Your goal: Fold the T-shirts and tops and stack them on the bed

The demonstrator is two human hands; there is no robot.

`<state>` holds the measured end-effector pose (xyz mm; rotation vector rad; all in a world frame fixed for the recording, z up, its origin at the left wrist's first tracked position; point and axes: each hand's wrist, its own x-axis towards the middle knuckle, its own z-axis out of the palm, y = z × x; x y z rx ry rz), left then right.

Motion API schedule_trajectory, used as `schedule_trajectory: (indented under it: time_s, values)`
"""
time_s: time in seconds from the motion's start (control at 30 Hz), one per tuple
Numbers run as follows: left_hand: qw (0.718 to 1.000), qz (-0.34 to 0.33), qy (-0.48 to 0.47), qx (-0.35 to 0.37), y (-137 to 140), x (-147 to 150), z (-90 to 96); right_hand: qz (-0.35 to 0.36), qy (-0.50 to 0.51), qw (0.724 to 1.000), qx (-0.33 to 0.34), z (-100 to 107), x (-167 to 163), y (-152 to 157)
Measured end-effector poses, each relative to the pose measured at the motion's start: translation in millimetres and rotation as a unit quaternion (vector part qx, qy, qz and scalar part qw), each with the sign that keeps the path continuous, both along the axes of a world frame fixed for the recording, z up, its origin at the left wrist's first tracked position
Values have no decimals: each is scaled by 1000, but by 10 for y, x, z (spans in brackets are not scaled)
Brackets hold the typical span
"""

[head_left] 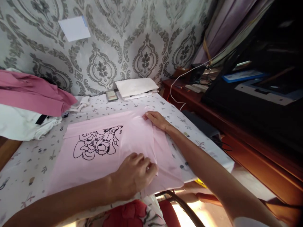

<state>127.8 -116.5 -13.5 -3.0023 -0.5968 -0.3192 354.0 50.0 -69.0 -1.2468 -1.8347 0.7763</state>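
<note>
A pale pink T-shirt (139, 135) with a black cartoon line print lies spread on the table, its right side folded over toward the print. My left hand (136, 173) is closed at the near end of that folded part, its fingers curled on the cloth. At the far end of the same fold, my right hand (156, 119) pinches the fabric between thumb and fingers. Part of the shirt's near edge is hidden behind my left forearm.
Piled clothes, a dark pink garment (33, 91) over a white one (23, 123), lie at the left. Folded white cloth (137, 86) and a small box (112, 95) sit at the back. A dark red cabinet (236, 148) with a black screen (260, 94) stands right of the patterned table (175, 113).
</note>
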Motion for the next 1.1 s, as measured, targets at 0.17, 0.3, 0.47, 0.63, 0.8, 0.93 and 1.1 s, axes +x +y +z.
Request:
schedule_trajectory:
  time_s: [0.17,0.3,0.47,0.63,0.8,0.93,1.1]
  values:
    - [999,-3,-14,-48,18,10,-134,7,3,1000,4,1,-3,-3]
    - [951,101,-160,-243,355,-138,225,-1,18,1000,-12,-2,-4,-4]
    - [789,273,-361,-415,1205,-633,352,-24,23,999,-7,8,-6,-11]
    - [678,413,-381,-475,1600,-989,-7,-11,0,1000,-6,28,0,-39]
    - [691,381,-374,-487,1548,-1018,-116,15,27,999,-15,2,-4,-24]
    - [682,373,-385,-497,1518,-1007,-117,18,25,999,-19,-15,-11,-12]
    - [610,397,-420,-542,1407,-1002,-83,1,9,1000,-4,-3,-20,-28]
